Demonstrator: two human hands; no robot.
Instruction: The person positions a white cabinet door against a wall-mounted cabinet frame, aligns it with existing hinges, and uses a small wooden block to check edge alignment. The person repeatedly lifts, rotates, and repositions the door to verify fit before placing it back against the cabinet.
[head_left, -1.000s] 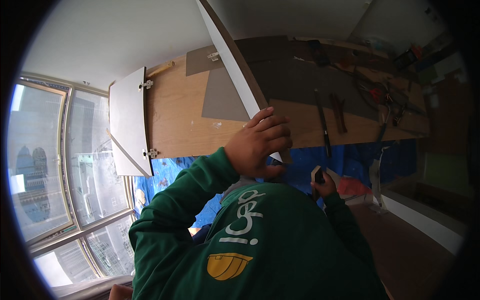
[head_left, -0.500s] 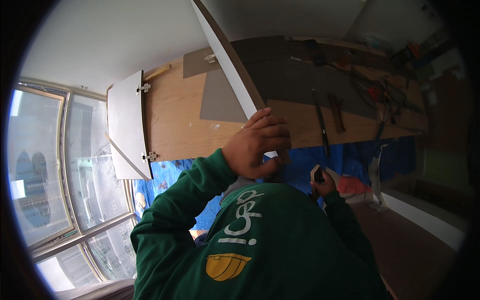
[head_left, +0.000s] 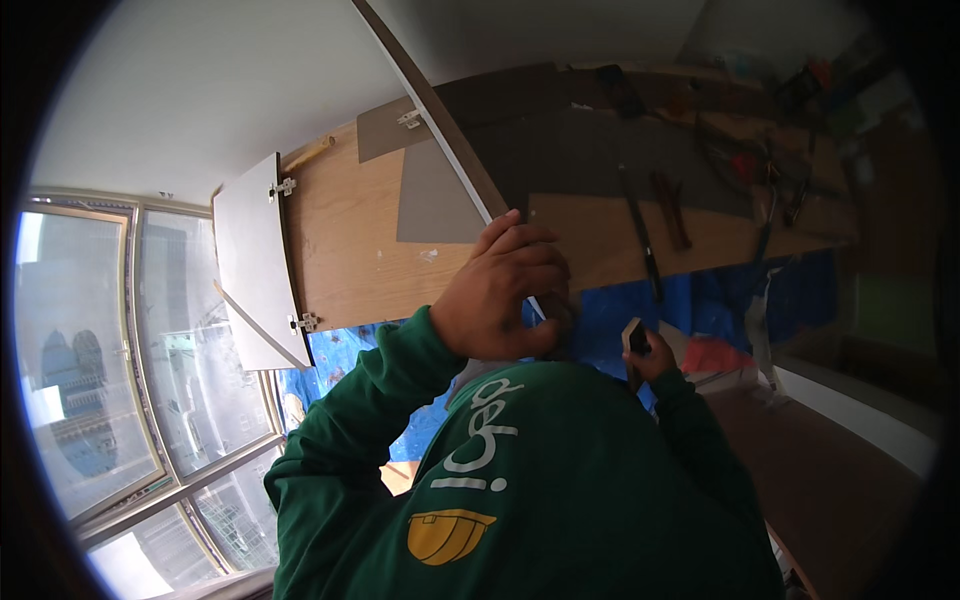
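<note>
Head cam, L fisheye, down twd hands, close

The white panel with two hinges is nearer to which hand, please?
Left: the left hand, holding the long board, is right of the white panel; the right hand, holding a small object, is farther right.

Left hand at centre, fingers curled over long board slanting toward eleven o'clock. Right hand, near four o'clock, grips small block. Wooden table: white panel with hinges at nine o'clock, long dark tool at two. Blue sheet at three.
</note>
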